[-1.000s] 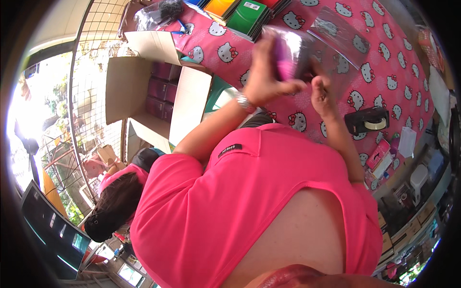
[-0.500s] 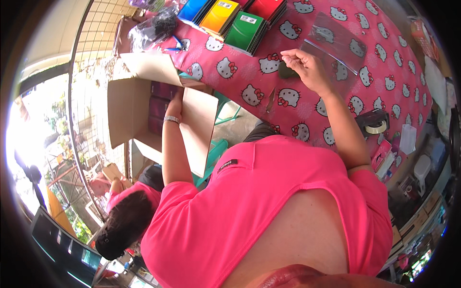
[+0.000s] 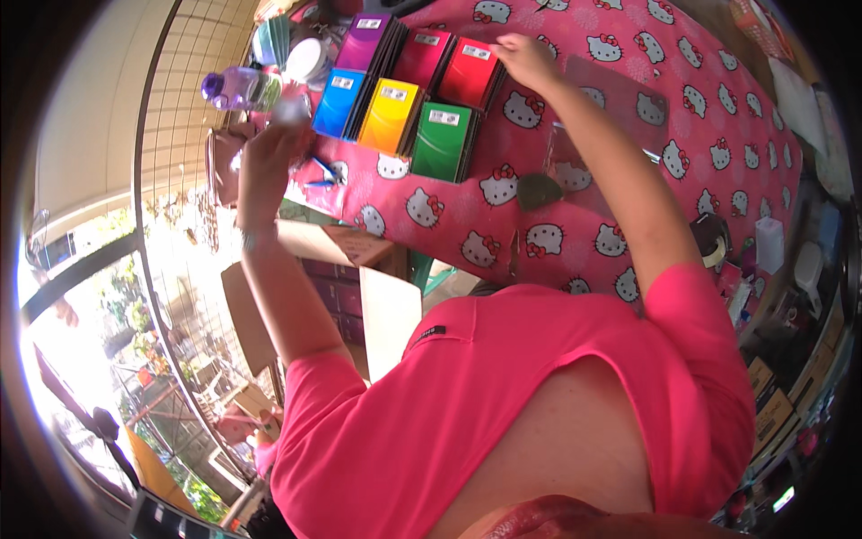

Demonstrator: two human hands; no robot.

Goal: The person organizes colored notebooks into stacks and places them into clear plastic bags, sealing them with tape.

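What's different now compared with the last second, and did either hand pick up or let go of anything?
The left hand has come up out of the cardboard box to the table edge near the plastic bottle; whether it holds anything is unclear. The right hand, which held a clear sleeve, has reached to the red stack. The coloured stacks and tape dispenser stayed put on the patterned tablecloth.

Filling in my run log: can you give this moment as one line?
left hand: raised near bottle, grip unclear | right hand: at red pack | table: coloured packs in rows
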